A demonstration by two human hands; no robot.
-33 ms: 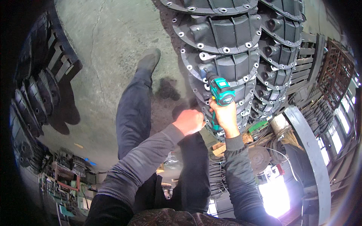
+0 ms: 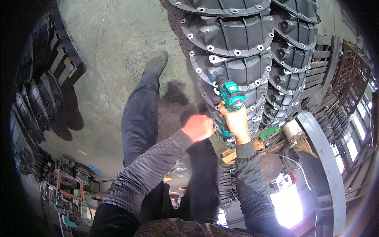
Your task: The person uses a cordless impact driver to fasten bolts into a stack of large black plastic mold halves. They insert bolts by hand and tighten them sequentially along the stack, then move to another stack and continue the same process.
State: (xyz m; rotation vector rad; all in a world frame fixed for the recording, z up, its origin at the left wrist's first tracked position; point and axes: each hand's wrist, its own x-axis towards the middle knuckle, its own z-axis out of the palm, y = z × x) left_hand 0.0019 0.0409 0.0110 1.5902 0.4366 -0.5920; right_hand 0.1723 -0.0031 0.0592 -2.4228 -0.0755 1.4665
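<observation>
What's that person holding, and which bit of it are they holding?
The right hand holds a teal-and-black power drill by its handle. The left hand is curled closed; whether anything is inside can't be told.

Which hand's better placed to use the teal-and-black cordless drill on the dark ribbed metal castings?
Probably the right hand: it grips the drill, whose tip points at the castings. The left hand is curled, away from the drill.
</observation>
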